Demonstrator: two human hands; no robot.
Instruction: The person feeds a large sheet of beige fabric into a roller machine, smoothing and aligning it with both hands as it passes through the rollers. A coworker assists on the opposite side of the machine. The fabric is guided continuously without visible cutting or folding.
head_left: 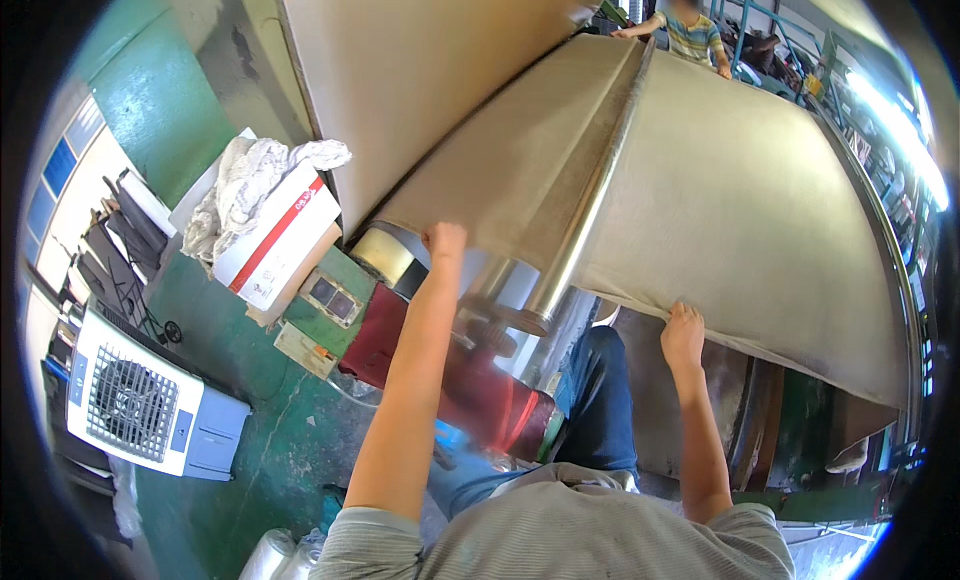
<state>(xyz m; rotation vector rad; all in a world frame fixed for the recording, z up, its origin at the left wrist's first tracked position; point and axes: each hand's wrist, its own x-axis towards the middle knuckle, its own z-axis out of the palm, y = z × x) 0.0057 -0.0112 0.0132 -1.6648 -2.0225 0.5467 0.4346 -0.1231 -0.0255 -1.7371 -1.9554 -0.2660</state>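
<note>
A wide tan sheet of cloth-like material (pixel 750 210) spreads over the machine, passing a long metal roller (pixel 590 215) in the middle. My right hand (pixel 684 335) is closed on the near edge of the sheet, right of the roller. On the roller's left side, my left hand (pixel 445 242) is closed in a fist at the near edge of the sheet, apparently pinching it; its fingertips are hidden. Below the left hand, the roller's end and parts of the machine are smeared by motion.
At the far side a co-worker (pixel 690 35) in a striped shirt has hands at the sheet. A large tan panel or roll (pixel 420 60) rises behind. To the left stand a white box (pixel 285 240) topped with whitish cloth (pixel 250 185), a control box (pixel 332 298) and an air cooler (pixel 150 395).
</note>
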